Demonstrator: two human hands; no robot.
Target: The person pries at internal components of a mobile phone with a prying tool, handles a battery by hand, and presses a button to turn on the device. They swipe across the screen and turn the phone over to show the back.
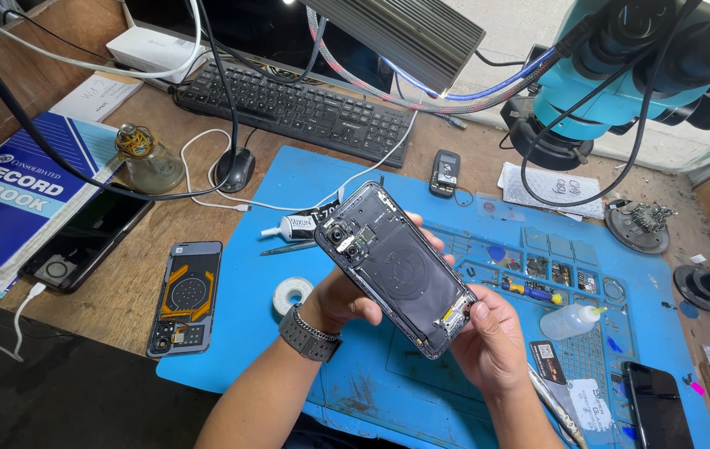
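I hold an opened black smartphone [392, 264] above the blue work mat [288, 274], its back cover off and its cameras and inner plate showing. My left hand [346, 295], with a grey watch on the wrist, grips it from underneath along the left side. My right hand [488, 337] pinches its lower right corner. The phone tilts with its camera end up and to the left.
The phone's removed back cover [184, 297] lies at the mat's left edge, next to a tape roll [291, 293] and a glue tube [298, 226]. A black phone [89, 237], a blue book [14, 195], a mouse [234, 169], a keyboard [305, 108] and a teal microscope [613, 75] surround the mat. A squeeze bottle [569, 320] and another phone [658, 407] are at the right.
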